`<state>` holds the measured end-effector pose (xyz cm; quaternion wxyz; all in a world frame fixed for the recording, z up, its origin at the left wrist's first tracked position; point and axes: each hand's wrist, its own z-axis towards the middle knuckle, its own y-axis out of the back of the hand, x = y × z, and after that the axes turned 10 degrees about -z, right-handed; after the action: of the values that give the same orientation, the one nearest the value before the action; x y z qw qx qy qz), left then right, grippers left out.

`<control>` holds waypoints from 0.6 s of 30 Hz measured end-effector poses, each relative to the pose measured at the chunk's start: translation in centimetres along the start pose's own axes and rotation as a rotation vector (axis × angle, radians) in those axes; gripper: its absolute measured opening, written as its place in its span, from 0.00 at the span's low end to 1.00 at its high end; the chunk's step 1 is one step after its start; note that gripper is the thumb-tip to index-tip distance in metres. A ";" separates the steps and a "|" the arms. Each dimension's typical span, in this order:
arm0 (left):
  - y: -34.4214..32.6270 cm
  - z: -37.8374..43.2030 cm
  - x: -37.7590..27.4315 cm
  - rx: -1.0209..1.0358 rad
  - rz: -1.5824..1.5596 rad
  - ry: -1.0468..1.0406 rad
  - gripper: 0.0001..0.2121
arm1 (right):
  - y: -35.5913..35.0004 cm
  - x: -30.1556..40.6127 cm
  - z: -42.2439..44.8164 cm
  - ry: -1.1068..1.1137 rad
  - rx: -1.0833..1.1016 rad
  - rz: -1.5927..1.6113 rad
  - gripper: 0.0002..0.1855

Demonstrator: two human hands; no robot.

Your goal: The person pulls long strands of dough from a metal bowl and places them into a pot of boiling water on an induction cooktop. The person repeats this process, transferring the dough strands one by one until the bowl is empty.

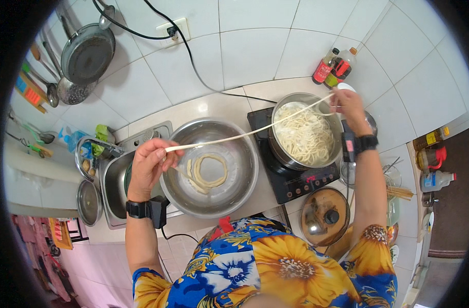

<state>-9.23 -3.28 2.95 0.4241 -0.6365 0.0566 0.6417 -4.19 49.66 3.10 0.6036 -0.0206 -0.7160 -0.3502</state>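
A long dough strand (pixel 234 137) stretches between my two hands. My left hand (pixel 151 158) pinches its thick end at the left of a steel basin (pixel 242 192), and a length hangs from there down into the basin. Coiled dough (pixel 211 170) lies on the basin's floor. My right hand (pixel 348 104) grips the thinner part above the right rim of a steel pot (pixel 284 154); a thin piece hangs from those fingers toward the pot. Many noodles (pixel 309 134) lie in whitish liquid in the pot, which stands on a black induction cooker (pixel 292 186).
A glass lid (pixel 325 215) lies right of the cooker, near my body. Two bottles (pixel 328 69) stand by the back wall. The sink (pixel 113 192) with its faucet (pixel 79 154) is left of the basin. A black cable (pixel 219 91) runs behind the pot. Pans (pixel 88 54) hang upper left.
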 end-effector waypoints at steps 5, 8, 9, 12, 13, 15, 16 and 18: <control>-3.4 3.6 -0.4 0.109 -0.031 -0.004 0.09 | -3.5 -4.3 2.3 0.430 -0.020 -1.078 0.24; -3.9 3.2 0.0 0.089 -0.027 -0.002 0.10 | -4.3 -2.9 1.2 0.440 -0.061 -1.068 0.20; -3.9 3.3 0.1 0.101 -0.042 -0.011 0.09 | -4.2 -2.5 0.8 0.479 -0.095 -1.059 0.19; -3.6 3.1 0.2 0.091 -0.049 -0.014 0.09 | -4.1 -1.8 -0.8 0.321 -0.038 -0.827 0.16; -3.5 3.1 0.3 0.083 -0.044 -0.011 0.10 | -4.0 -2.0 -0.6 0.330 -0.042 -0.844 0.15; -3.5 3.0 0.2 0.096 -0.048 -0.009 0.10 | -4.3 -2.6 0.5 0.351 -0.053 -0.874 0.13; -3.5 3.0 0.2 0.102 -0.048 -0.010 0.10 | -4.7 -2.6 1.0 0.380 -0.064 -0.854 0.13; -3.5 2.7 0.2 0.090 -0.077 -0.015 0.10 | -6.0 -2.6 2.0 0.440 -0.079 -0.811 0.13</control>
<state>-9.11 0.66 4.87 0.4769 -0.6136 0.0576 0.6267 -7.91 47.25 -2.05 0.5541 0.3129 -0.5072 -0.5812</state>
